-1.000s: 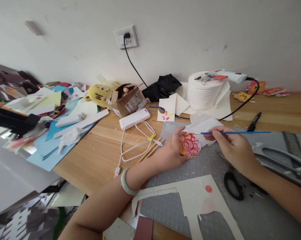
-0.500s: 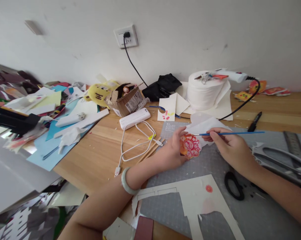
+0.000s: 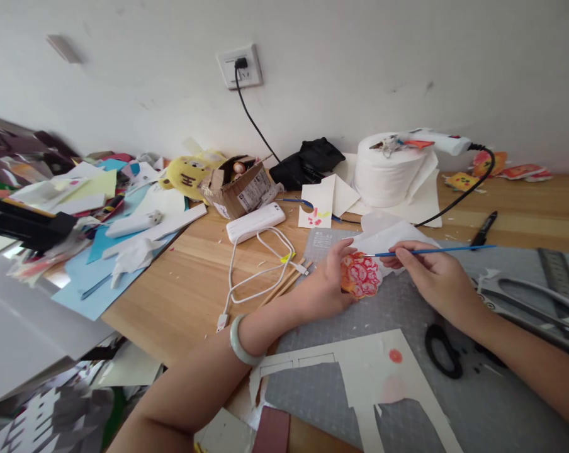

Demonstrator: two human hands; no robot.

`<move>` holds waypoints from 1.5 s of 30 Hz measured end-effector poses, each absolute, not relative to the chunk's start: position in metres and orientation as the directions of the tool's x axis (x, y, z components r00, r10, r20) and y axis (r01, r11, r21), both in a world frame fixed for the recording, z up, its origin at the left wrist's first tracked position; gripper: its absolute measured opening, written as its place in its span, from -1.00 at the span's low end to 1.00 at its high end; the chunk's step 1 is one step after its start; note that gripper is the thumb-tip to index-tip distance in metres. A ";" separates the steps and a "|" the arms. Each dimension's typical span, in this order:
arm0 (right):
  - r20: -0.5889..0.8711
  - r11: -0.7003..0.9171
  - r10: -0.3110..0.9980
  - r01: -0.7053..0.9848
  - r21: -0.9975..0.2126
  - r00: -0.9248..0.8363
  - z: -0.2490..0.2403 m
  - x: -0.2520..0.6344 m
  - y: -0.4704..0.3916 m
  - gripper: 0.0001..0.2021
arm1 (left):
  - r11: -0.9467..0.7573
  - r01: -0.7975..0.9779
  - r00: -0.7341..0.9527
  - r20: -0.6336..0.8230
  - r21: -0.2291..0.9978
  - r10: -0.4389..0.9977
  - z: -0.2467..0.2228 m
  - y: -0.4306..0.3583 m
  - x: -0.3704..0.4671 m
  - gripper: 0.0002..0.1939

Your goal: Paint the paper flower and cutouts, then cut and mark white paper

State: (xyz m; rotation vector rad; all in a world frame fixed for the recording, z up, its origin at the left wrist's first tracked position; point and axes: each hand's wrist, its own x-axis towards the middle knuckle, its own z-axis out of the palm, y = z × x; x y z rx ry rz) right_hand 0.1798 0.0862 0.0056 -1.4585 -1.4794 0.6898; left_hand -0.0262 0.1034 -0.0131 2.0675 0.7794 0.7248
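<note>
My left hand [image 3: 330,283] is closed on a painted paper cutout [image 3: 361,275] in red, pink and orange, with a scalloped edge. It holds the cutout by its left side, just above the grey cutting mat [image 3: 313,333]. Between the thumb and fingers of my right hand [image 3: 430,277] is a thin blue paintbrush [image 3: 442,250], lying nearly level. Its tip points left at the cutout's upper edge; whether it touches, I cannot tell. Behind the cutout lies a crumpled white tissue [image 3: 383,229]. A cut cream sheet [image 3: 372,365] with a red dab rests in front.
Near my right arm lie black-handled scissors [image 3: 442,352], large grey-handled scissors [image 3: 530,296], a ruler [image 3: 558,277] and a black pen [image 3: 483,229]. A tissue roll [image 3: 381,173] carries a corded white tool [image 3: 438,139]. Left are a white power bank [image 3: 256,223] with cable and a cardboard box [image 3: 240,189].
The back end of the paintbrush has tipped up slightly. Both hands stay almost where they were, and the cutout is still in my left hand.
</note>
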 end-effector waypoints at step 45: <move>0.538 0.835 0.526 0.519 -0.181 -0.659 0.015 0.201 0.072 -0.81 | -0.486 0.160 0.716 0.238 0.859 0.656 -0.013 0.106 -0.026 -0.08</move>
